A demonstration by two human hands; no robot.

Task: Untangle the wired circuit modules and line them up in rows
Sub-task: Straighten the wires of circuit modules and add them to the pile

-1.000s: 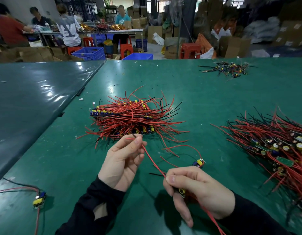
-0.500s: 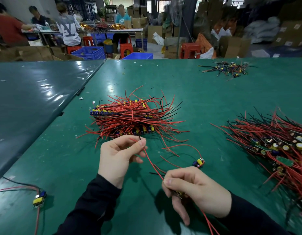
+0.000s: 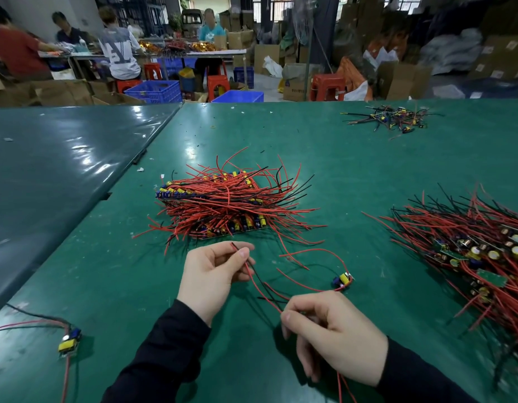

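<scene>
Your green table (image 3: 353, 170) fills most of the frame, with a darker sheet (image 3: 54, 170) laid over its left side. At the right edge lies the big tangled heap of modules (image 3: 470, 254), red and black wires fanned toward the centre. In the middle of the frame sits the sorted stack (image 3: 223, 205), modules packed in rows with their wires spread sideways. A small scrap pile (image 3: 391, 117) lies at the upper right of the table. Beyond the far edge, at upper centre, two blue crates (image 3: 156, 91) stand on the floor among cardboard boxes; you cannot tell what is in them. Your left hand (image 3: 211, 277), lower centre, pinches the ends of a red and black wire pair (image 3: 257, 283) between thumb and forefinger. Your right hand (image 3: 330, 335), lower right, has its fingers curled around the same wires; the module itself is hidden. One loose module (image 3: 342, 280) lies just beyond your right hand, and another (image 3: 69, 341) rests at lower left.
</scene>
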